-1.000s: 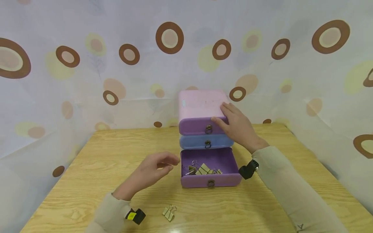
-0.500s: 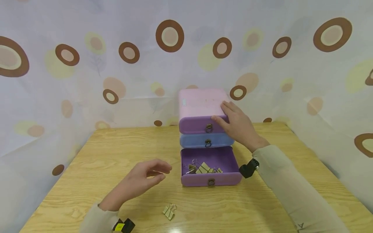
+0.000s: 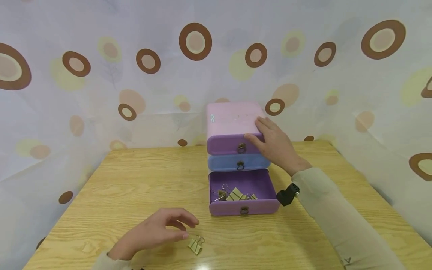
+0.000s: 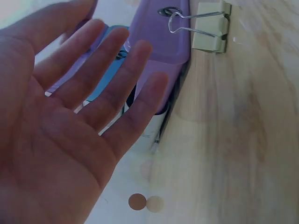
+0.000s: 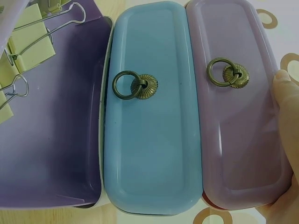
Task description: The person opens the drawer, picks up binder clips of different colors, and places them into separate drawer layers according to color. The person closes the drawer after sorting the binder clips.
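A small drawer cabinet with a pink top stands on the table, its lowest purple drawer pulled out. Several gold binder clips lie inside that drawer. My right hand rests on the cabinet's top right edge, fingers flat on top and thumb at the front rim. A single gold binder clip lies on the table in front of the drawer. My left hand hovers just left of this clip, fingers loosely bent and holding nothing. In the left wrist view the clip is apart from the fingers.
Above the pulled-out drawer, the blue drawer and the upper purple drawer are closed, each with a brass ring pull. A patterned cloth hangs behind and beside the wooden table.
My left hand has moved away from the open drawer's left side, back toward me and down beside the loose binder clip. My right hand has stayed on the cabinet.
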Action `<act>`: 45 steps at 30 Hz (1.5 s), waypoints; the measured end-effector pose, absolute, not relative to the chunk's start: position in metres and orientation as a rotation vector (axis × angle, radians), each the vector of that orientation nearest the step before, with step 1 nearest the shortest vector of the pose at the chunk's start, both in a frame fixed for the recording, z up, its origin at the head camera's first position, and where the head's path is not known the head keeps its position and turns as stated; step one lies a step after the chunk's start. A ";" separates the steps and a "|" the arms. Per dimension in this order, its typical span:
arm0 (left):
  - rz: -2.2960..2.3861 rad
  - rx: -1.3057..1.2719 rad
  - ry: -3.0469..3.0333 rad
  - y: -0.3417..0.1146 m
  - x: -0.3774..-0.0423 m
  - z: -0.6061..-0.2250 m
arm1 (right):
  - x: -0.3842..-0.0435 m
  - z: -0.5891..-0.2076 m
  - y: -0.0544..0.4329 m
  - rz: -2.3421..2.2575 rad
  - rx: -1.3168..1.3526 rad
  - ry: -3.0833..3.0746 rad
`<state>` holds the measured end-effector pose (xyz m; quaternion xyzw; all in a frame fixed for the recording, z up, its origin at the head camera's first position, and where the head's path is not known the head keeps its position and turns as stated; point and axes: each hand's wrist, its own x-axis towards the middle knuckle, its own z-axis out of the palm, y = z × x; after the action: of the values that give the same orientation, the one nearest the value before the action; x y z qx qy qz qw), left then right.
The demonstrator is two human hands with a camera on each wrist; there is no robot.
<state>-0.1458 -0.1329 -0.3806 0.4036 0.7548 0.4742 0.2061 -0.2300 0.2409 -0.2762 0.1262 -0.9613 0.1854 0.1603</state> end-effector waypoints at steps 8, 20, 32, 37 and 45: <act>1.283 1.127 1.946 -0.138 -0.139 -0.393 | -0.228 -0.275 0.243 0.532 0.365 -2.754; 1.238 1.340 2.095 -0.129 -0.135 -0.405 | -0.227 -0.274 0.245 0.528 0.360 -2.758; 1.175 1.213 2.234 -0.121 -0.134 -0.411 | -0.225 -0.273 0.245 0.529 0.359 -2.753; 1.205 1.179 2.179 -0.119 -0.136 -0.411 | -0.226 -0.273 0.246 0.533 0.359 -2.760; 1.153 1.073 2.239 -0.114 -0.135 -0.408 | -0.227 -0.275 0.246 0.530 0.358 -2.764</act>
<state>-0.1352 -0.1143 -0.4083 0.3841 0.8012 0.4128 0.2006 -0.2270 0.2456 -0.2746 0.1248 -0.9630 0.1847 0.1515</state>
